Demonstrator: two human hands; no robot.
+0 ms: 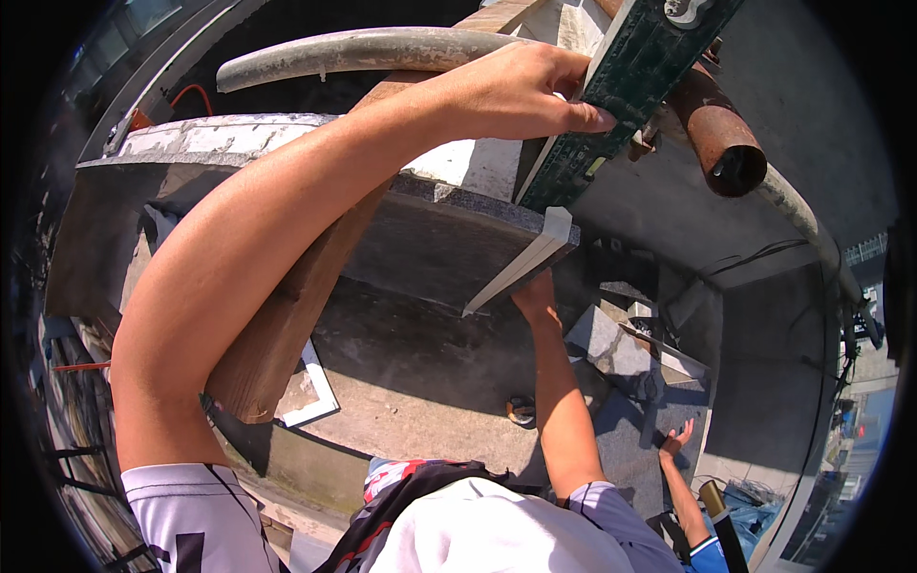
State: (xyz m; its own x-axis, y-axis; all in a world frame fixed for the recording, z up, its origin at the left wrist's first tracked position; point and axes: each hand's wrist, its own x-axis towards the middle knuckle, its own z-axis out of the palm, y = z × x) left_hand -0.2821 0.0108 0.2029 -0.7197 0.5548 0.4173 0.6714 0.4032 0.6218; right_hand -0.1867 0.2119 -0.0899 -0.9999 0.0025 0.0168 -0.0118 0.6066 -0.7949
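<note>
My left hand (530,91) grips a dark green spirit level (564,172), its thumb pressed on the level's broad face. The level's lower end meets the corner of a dark grey stone slab (420,239). A pale strip (521,263) runs along the slab's right end. Below that corner, my right hand (537,289) reaches up to the slab's underside; its fingers are hidden there. A wooden plank (287,329) slants past the slab, partly behind my left forearm.
A rusty pipe (721,143) juts out at the upper right, and a grey curved pipe (353,50) crosses the top. Broken stone pieces (621,349) lie at right. Another person's open hand (676,439) shows at lower right. A white angled piece (320,392) lies below the plank.
</note>
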